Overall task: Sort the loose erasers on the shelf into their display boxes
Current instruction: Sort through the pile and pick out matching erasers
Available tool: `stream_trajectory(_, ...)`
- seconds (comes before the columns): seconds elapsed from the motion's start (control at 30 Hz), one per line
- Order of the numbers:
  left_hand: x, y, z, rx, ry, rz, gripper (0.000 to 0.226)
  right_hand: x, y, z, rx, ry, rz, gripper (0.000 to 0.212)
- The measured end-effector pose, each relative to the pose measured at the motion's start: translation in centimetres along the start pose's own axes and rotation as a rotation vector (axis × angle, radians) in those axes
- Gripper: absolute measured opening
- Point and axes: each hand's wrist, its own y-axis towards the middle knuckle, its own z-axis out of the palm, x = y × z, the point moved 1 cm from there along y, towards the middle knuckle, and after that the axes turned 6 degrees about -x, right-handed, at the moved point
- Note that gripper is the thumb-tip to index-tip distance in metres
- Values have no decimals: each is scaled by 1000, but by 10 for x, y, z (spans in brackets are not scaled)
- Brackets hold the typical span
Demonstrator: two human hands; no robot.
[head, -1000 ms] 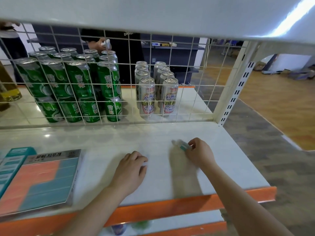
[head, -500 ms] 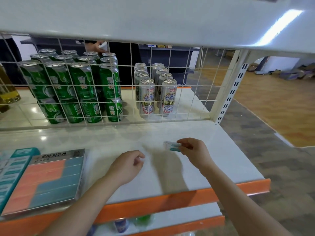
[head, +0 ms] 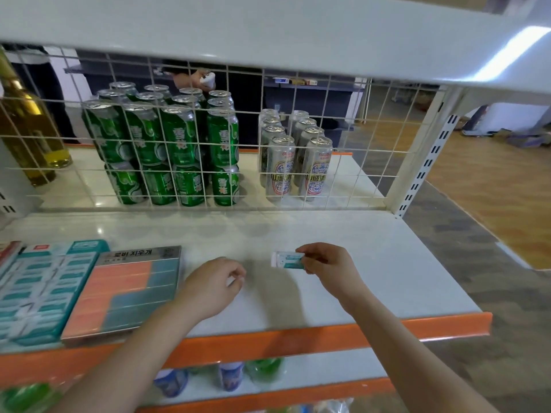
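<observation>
White metal shop shelving fills the view, and the glossy white shelf [head: 372,281] with an orange front lip [head: 298,338] carries the work. Over its right half the person's right hand [head: 328,262] pinches a small white eraser in a teal-and-white paper sleeve [head: 287,260] between thumb and fingertips, holding it lengthwise and lifted off the shelf surface, its bare white end pointing left. The left hand [head: 213,286] sits just left of it, low over the shelf with its fingers curled in; a bit of white shows at the fingertips, but I cannot tell whether it grips anything.

At the left end of the shelf lie two flat display boxes touching side by side. The nearer one is a grey-rimmed box [head: 125,293] with Korean lettering on its top edge, packed with salmon-pink and teal erasers. Beside it, further left, is a teal cardboard box [head: 44,293] filled with rows of teal-and-white sleeved erasers like the one being held.

Behind a white wire grid [head: 343,150] at the shelf's back, on the far side, stand stacked green drink cans [head: 179,150], a cluster of silver cans with red-and-blue labels [head: 298,162], and at far left a glass bottle of yellow liquid [head: 26,129]. Bottles [head: 229,377] show dimly on the shelf below. Wooden flooring [head: 492,189] runs off to the right.
</observation>
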Motion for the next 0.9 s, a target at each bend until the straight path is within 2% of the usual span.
stream_trajectory(0.23,53,-25,-50,-108,123,-20,41,19,-11,57,36,-70,-49,22)
stream_trajectory(0.43,109,-59,-90,-177,183,-42,39,36,-22,115,51,-107,-64,21)
stream_trajectory(0.6,151,-79,-107,-135,206,-67,42,43,-32,155,49,-151,-76,22)
stream_trajectory(0.9,180,-101,-120,-99,144,-31,37,53,-51,197,64,-210,-103,19)
